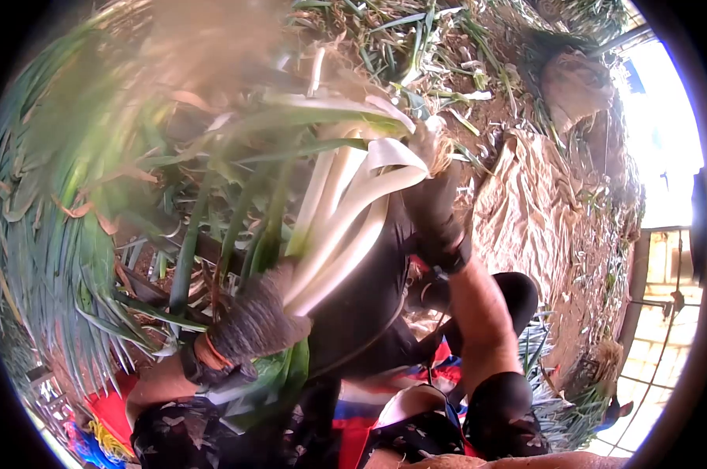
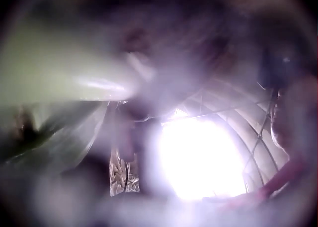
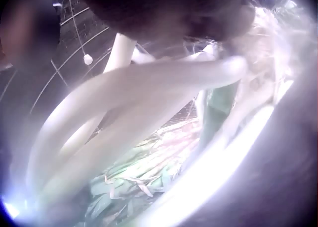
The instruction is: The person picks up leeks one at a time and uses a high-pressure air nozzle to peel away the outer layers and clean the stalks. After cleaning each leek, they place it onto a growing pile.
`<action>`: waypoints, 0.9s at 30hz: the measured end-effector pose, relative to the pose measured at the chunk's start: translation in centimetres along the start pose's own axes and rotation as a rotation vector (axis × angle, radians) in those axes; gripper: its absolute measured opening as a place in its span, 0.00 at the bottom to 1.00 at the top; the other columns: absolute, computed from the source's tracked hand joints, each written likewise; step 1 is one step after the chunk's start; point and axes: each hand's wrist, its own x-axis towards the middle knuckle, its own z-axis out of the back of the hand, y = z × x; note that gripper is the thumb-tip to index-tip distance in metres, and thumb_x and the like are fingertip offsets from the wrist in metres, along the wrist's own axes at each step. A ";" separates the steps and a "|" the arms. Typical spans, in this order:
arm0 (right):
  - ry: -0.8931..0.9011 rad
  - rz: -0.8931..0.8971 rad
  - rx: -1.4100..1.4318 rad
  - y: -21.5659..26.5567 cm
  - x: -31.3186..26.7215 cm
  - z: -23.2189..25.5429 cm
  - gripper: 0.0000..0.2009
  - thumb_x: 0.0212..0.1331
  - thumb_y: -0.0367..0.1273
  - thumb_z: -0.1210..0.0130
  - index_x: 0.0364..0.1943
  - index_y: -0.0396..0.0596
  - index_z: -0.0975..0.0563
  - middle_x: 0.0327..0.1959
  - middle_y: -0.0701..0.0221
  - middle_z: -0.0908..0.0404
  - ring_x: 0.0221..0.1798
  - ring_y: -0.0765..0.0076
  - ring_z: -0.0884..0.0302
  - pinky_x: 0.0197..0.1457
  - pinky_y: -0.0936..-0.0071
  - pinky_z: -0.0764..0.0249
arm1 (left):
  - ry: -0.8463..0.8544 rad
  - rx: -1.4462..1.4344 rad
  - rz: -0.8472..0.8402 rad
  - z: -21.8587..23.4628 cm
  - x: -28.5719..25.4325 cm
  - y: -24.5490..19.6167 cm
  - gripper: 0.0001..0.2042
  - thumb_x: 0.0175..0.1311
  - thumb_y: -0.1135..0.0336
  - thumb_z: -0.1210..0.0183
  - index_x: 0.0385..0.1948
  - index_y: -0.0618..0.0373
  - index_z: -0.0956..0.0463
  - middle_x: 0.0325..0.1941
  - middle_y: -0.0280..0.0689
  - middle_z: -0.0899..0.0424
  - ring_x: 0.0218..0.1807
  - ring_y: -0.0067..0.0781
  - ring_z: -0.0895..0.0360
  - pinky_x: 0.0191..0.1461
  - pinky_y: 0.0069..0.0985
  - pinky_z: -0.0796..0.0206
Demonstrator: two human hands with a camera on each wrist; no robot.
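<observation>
Several long white stalks with green leaves, a bunch of leeks or large green onions (image 1: 342,227), lie across the middle of the head view. My gloved left hand (image 1: 260,324) grips them low on the white part, leaves trailing beneath it. At the root end, my gloved right hand (image 1: 436,195) has its fingers around the hairy roots (image 1: 441,148), partly blurred. Bent white stalks (image 3: 124,88) fill the right wrist view, below the dark glove. In the left wrist view a blurred green leaf (image 2: 54,73) shows beside the glove.
A large heap of green-leaved stalks (image 1: 41,227) stands at the left. Leaf scraps (image 1: 416,47) litter the ground at the top. Crumpled tan cloth (image 1: 525,211) lies to the right, near a wire-mesh fence (image 1: 658,320). Red and blue fabric (image 1: 353,406) is at the lap.
</observation>
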 end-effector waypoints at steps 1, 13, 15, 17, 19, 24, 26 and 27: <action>-0.016 -0.094 -0.059 -2.0 1.0 2.5 0.11 0.58 0.32 0.46 0.41 0.42 0.24 0.31 0.62 0.21 0.31 0.64 0.23 0.36 0.69 0.29 | -0.052 0.144 -0.015 -0.9 -0.5 0.5 0.27 0.40 0.61 0.36 0.43 0.68 0.30 0.32 0.54 0.22 0.34 0.54 0.22 0.40 0.40 0.30; 0.754 0.063 -0.146 5.6 3.1 10.8 0.19 0.60 0.44 0.43 0.44 0.41 0.25 0.35 0.72 0.21 0.34 0.70 0.21 0.34 0.69 0.26 | -0.004 0.449 -0.047 -3.2 -0.3 -2.4 0.31 0.42 0.67 0.40 0.53 0.68 0.37 0.36 0.52 0.24 0.29 0.47 0.22 0.34 0.38 0.29; 0.883 0.244 -0.643 7.5 1.5 8.4 0.17 0.60 0.42 0.42 0.42 0.41 0.26 0.33 0.71 0.21 0.35 0.67 0.22 0.38 0.66 0.25 | -0.010 0.460 -0.049 -4.0 -0.4 -1.7 0.31 0.43 0.67 0.40 0.53 0.69 0.38 0.35 0.51 0.25 0.28 0.44 0.23 0.32 0.36 0.29; 0.809 0.137 -0.647 4.9 2.1 9.0 0.11 0.64 0.39 0.47 0.33 0.45 0.27 0.26 0.74 0.26 0.27 0.73 0.27 0.31 0.73 0.27 | -0.039 0.554 -0.054 -4.7 -0.6 -1.2 0.31 0.44 0.67 0.42 0.54 0.69 0.39 0.33 0.49 0.26 0.28 0.41 0.23 0.30 0.34 0.30; 0.509 0.071 -0.644 -4.0 5.1 15.0 0.13 0.64 0.40 0.50 0.27 0.46 0.25 0.22 0.75 0.28 0.21 0.76 0.30 0.24 0.76 0.31 | 0.005 0.568 -0.013 -5.2 -0.8 -1.6 0.33 0.44 0.67 0.42 0.56 0.71 0.41 0.34 0.50 0.25 0.28 0.42 0.23 0.29 0.35 0.30; 0.299 -0.427 -0.455 -2.9 9.8 16.0 0.12 0.57 0.39 0.40 0.34 0.42 0.21 0.27 0.71 0.18 0.25 0.77 0.24 0.27 0.78 0.30 | 0.012 0.767 -0.048 -6.8 -1.5 -1.7 0.32 0.42 0.69 0.43 0.55 0.68 0.37 0.42 0.54 0.27 0.37 0.52 0.24 0.39 0.42 0.30; 0.562 -0.107 -0.481 0.6 7.7 11.0 0.18 0.53 0.39 0.35 0.40 0.41 0.24 0.33 0.67 0.18 0.31 0.72 0.22 0.32 0.73 0.27 | 0.009 0.783 0.009 -7.1 -1.0 -2.4 0.31 0.43 0.69 0.44 0.55 0.69 0.37 0.42 0.52 0.27 0.38 0.49 0.24 0.39 0.41 0.30; 0.627 -0.009 -0.570 2.3 6.8 8.5 0.20 0.51 0.40 0.34 0.43 0.41 0.24 0.35 0.65 0.18 0.33 0.68 0.21 0.34 0.71 0.26 | 0.003 0.792 0.038 -7.3 -0.7 -2.7 0.30 0.44 0.69 0.45 0.55 0.69 0.37 0.42 0.51 0.27 0.38 0.48 0.24 0.39 0.40 0.29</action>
